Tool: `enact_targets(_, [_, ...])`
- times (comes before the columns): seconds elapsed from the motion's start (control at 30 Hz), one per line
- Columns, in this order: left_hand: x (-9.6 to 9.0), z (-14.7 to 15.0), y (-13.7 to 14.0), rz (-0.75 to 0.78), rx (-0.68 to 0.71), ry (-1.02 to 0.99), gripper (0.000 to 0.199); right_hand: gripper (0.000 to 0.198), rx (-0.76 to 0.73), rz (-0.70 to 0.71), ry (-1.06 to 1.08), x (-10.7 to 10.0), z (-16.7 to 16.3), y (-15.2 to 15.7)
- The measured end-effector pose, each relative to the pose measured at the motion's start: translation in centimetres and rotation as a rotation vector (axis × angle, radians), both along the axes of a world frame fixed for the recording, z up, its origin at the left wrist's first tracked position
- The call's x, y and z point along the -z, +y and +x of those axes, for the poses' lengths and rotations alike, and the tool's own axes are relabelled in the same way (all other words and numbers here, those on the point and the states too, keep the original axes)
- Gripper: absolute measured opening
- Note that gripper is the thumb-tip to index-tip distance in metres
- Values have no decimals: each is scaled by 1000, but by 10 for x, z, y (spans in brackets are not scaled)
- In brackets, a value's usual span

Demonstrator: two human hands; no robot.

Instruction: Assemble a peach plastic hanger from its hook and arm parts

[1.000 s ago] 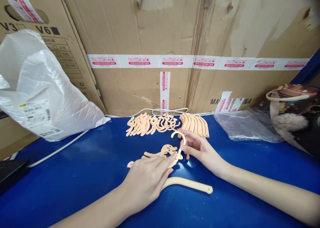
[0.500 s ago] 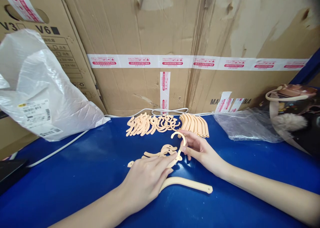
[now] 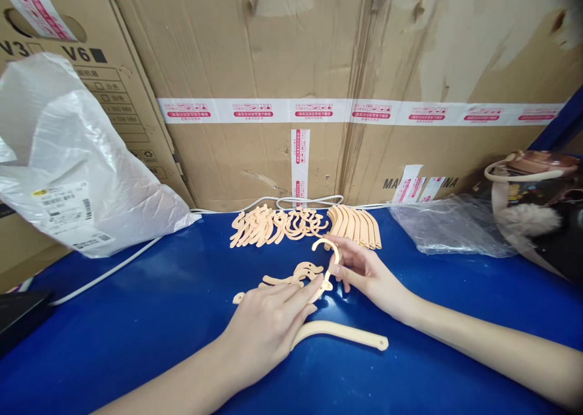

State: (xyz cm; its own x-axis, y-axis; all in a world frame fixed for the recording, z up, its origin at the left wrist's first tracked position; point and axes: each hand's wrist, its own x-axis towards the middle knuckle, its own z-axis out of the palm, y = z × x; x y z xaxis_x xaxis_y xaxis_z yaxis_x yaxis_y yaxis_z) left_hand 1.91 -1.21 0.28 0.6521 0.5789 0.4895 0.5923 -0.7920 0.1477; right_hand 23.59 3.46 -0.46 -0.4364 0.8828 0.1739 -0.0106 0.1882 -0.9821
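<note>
- While the right hand (image 3: 367,276) pinches the pale hook (image 3: 337,257), the left hand (image 3: 268,319) holds the curved piece (image 3: 316,296) at its foot.
- Blue tabletop (image 3: 446,287) stretches from the right hand toward the plastic sheet (image 3: 455,229); cardboard (image 3: 250,160) bounds the back.
- Left fingers hide much of the curved piece and one end of the loose bar (image 3: 339,329).

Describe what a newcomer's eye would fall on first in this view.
Most likely the centre, where the right hand holds a pale hanger hook by its stem and the left hand lies at the hook's base. Next, perhaps, comes the curved hanger arm in front, bright against the blue tabletop. The bulky white plastic bag at the left of the view also stands out.
</note>
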Motion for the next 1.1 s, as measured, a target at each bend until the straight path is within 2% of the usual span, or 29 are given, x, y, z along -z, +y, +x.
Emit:
enact_targets(0.17, [1, -1, 0, 13, -6, 8, 37, 55, 14, -2, -17, 0, -1, -1])
enact_targets(0.43, [0, 0, 1, -59, -24, 26, 36, 52, 12, -10, -29, -4, -3, -4])
enact_targets(0.53, [-2, 1, 1, -43, -90, -2, 34, 49, 25, 0, 4, -5, -3, -6])
enact_targets(0.63, [-7, 2, -1, -100, -171, -4, 26, 47, 11, 29, 8, -5, -4, -10])
enact_targets(0.77, [-16, 5, -6, -281, -249, -15, 16, 51, 10, 78, -57, -8, -4, -15])
enact_targets(0.83, [-21, 6, -6, -435, -298, -89, 13, 52, -1, 144, -150, -11, -3, -18])
enact_targets(0.9, [-24, 5, -3, -645, -288, -232, 12, 43, -38, 288, -328, -14, -3, -22])
enact_targets(1.0, [-25, 4, 2, -939, -185, -476, 21, 35, -110, 579, -639, -21, -3, -30])
enact_targets(1.1, [-24, 2, 6, -1052, -162, -599, 31, 21, -169, 760, -829, -25, -5, -37])
